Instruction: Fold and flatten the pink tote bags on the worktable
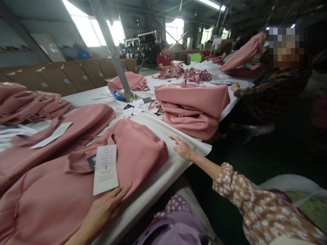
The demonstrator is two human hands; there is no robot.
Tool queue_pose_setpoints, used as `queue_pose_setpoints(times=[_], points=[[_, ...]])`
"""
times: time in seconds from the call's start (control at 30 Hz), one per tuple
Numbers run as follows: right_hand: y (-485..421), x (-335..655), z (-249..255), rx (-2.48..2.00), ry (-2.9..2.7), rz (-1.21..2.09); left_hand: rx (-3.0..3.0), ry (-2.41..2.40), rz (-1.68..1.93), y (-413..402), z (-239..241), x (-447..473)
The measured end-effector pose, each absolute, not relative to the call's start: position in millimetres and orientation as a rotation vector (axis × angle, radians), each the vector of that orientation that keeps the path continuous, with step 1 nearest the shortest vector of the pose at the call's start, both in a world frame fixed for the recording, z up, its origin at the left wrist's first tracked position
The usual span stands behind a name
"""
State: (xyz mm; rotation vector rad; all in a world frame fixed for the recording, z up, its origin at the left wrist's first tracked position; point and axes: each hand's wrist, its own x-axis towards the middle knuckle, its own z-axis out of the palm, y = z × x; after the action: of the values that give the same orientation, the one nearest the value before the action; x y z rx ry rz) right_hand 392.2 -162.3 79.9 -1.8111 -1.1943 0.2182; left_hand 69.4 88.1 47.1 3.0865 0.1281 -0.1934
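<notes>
My left hand [108, 203] rests on the front edge of a pink bag [143, 149], fingers stretched out flat beside a white printed tag [105, 170]. A dark tag [92, 161] peeks out from behind the white one, near the bag's strap [78, 163]. Over the table's edge, my right hand [182, 149] is held out with its fingers apart and nothing in it. It is nearest to a stack of pink bags [191, 109], just below them in view. Another pink bag [89, 119] with a white card [52, 135] lies farther left.
A metal post [112, 47] rises through the white-covered table [153, 126]. Loose tags [133, 109] and a blue tape dispenser [118, 96] lie near it. Pink straps [178, 72] are heaped farther back. At right, a co-worker [270, 85] lifts pink material; another person [165, 58] is behind.
</notes>
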Motion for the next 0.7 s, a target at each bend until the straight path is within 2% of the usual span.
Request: queue_pose_setpoints(times=[0.2, 0.47, 0.7], points=[[-133, 430, 101, -1.863, -1.076, 0.412, 3.113, 0.013, -0.035, 99, 42, 60], [-52, 437, 107, -2.123, -0.857, 0.637, 3.121, 0.079, -0.091, 88, 46, 58], [-22, 429, 93, -1.986, -0.832, 0.479, 3.084, 0.14, -0.203, 88, 42, 59]])
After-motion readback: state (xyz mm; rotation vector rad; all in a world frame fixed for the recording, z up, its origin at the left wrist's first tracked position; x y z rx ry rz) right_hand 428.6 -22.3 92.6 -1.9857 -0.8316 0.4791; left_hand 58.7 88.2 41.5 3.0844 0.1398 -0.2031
